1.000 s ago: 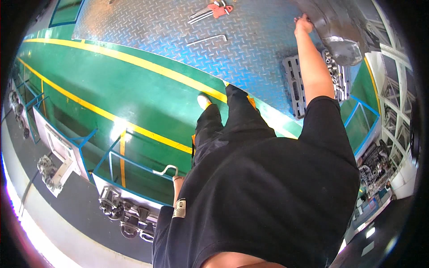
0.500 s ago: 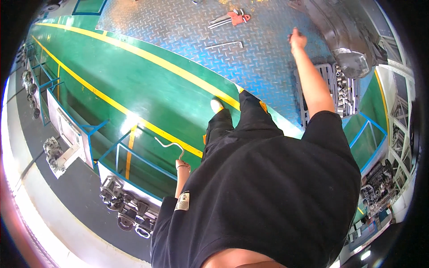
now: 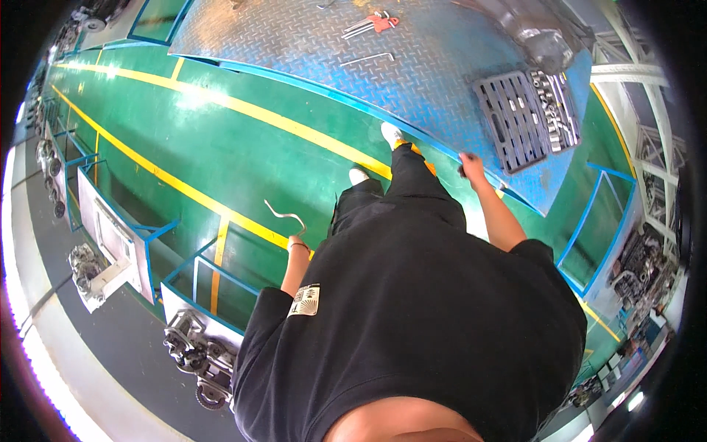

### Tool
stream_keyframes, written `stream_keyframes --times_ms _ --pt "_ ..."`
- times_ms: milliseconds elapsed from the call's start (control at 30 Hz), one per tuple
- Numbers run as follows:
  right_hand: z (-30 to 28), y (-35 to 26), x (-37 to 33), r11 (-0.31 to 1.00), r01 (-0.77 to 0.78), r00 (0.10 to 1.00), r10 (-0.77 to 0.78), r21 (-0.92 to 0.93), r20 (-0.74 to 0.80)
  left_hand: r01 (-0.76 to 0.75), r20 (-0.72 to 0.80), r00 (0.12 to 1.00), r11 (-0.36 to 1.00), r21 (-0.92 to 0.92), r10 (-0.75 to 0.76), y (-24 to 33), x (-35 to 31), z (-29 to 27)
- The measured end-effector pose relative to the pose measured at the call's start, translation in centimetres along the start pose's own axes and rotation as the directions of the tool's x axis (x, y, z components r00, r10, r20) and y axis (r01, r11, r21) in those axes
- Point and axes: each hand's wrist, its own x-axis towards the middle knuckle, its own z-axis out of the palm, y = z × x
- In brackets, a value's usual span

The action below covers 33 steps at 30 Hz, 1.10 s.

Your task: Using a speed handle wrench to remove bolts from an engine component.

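My left hand (image 3: 297, 243) is down at my left side, closed round the lower end of a thin, pale, S-curved pipe (image 3: 286, 215). The pipe's free end points up and away over the green floor. My right hand (image 3: 472, 166) hangs just by the near edge of the blue platform, its fingers curled. Something small and dark shows at those fingers, too unclear to name. Beyond that hand an open socket set case (image 3: 509, 121) lies on the platform, with rows of sockets (image 3: 554, 110) in its right half.
On the checkered metal platform (image 3: 434, 96) lie a red-holdered hex key set (image 3: 381, 23), a loose hex key (image 3: 367, 59) and a large dark grey part (image 3: 541, 40). Blue-framed stands (image 3: 221, 265) with metal machine parts (image 3: 193, 342) line the left. Another blue frame (image 3: 600, 221) stands at right.
My right hand has come back from over the platform toward my body. The platform's near edge and both shoes now show. The pipe stays in my left hand.
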Motion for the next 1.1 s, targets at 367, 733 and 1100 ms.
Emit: stream_keyframes --times_ms 367,733,1100 --pt "-8.1 18.7 -15.0 0.854 -0.457 0.863 0.494 0.249 -0.11 0.123 -0.304 0.953 0.884 0.451 0.022 -4.9 4.2 -2.9" --pt "-14.2 18.5 -16.8 0.875 -0.192 0.974 0.227 0.444 -0.026 0.056 -0.141 0.99 0.902 0.428 0.006 7.9 -4.2 -4.6" --pt "-19.3 37.6 -22.5 0.7 -0.475 0.809 0.586 0.533 -0.048 -0.008 -0.059 0.998 0.92 0.392 0.034 17.5 -7.6 -0.1"
